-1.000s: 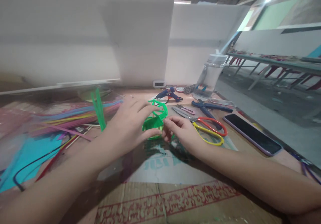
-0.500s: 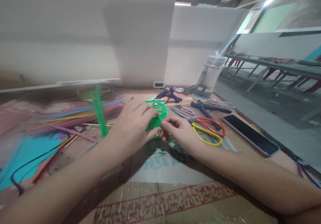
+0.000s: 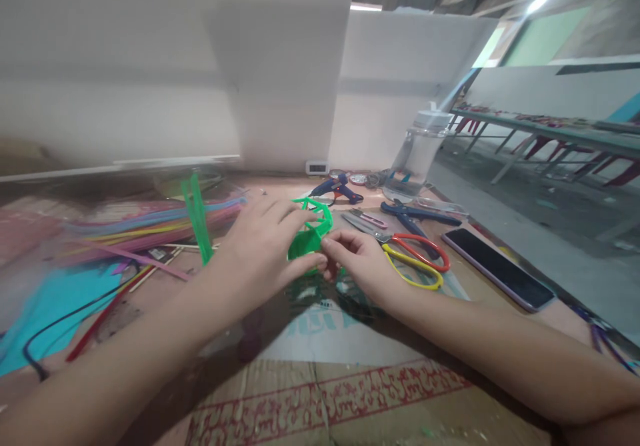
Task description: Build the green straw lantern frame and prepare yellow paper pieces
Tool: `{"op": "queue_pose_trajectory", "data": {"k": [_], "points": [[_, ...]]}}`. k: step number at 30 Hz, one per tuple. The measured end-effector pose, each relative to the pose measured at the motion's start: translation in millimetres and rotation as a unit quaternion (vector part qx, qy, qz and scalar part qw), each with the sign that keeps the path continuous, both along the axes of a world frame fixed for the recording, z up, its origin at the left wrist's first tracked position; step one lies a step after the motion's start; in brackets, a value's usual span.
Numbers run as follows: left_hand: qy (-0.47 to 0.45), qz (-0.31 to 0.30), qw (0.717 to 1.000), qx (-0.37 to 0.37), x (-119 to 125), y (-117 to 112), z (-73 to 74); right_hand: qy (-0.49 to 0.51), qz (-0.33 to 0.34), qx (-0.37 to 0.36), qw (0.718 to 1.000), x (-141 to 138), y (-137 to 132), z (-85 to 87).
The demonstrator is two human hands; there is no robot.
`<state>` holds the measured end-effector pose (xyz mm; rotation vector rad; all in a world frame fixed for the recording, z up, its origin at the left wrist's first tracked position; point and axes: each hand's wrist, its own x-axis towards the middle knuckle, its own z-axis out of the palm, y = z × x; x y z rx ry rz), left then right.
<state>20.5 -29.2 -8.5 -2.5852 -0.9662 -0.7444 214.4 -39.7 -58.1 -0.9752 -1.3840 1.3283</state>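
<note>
Through the head view, I have the green frame [image 3: 306, 243] between my left hand [image 3: 265, 239], gripping its side, and right hand [image 3: 359, 259], pinching its edge; uneven squeezing could bend it.

Place: a craft workshop is suggested.
Tools: a hot-glue gun [image 3: 332, 185], scissors [image 3: 383, 237] and pliers [image 3: 400, 211] are laid out together.
Materials: coloured strips [image 3: 165, 223] are heaped at the left.
Background: red chairs [image 3: 537, 146] are set at a long table [image 3: 545, 123].
</note>
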Motion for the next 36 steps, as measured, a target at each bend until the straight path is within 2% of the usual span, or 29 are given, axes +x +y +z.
{"op": "queue_pose_trajectory", "data": {"k": [5, 11, 16, 19, 31, 36], "points": [[-0.066, 0.022, 0.997, -0.033, -9.1, 9.6, 6.8, -0.002, 0.000, -0.004, 1.000, 0.1, -0.2, -1.6], [-0.078, -0.023, 0.993, -0.082, -7.5, 19.4, -2.4, 0.006, 0.015, -0.022, 1.000, -2.5, -0.4, -1.0], [-0.143, -0.055, 0.972, -0.179, -2.7, 19.7, -5.8, 0.035, 0.034, -0.051, 0.997, -5.0, -2.8, -1.7], [-0.171, -0.062, 0.964, -0.193, -1.6, 18.6, -4.6, 0.050, 0.042, -0.070, 0.995, -6.8, -6.1, -2.1], [-0.146, -0.042, 0.961, -0.231, -1.8, 15.3, 1.0, 0.064, 0.052, -0.105, 0.991, -9.5, -9.0, -1.0], [-0.134, -0.047, 0.962, -0.232, -2.9, 16.8, 2.6, 0.068, 0.057, -0.090, 0.992, -8.7, -9.8, -2.9]]}}
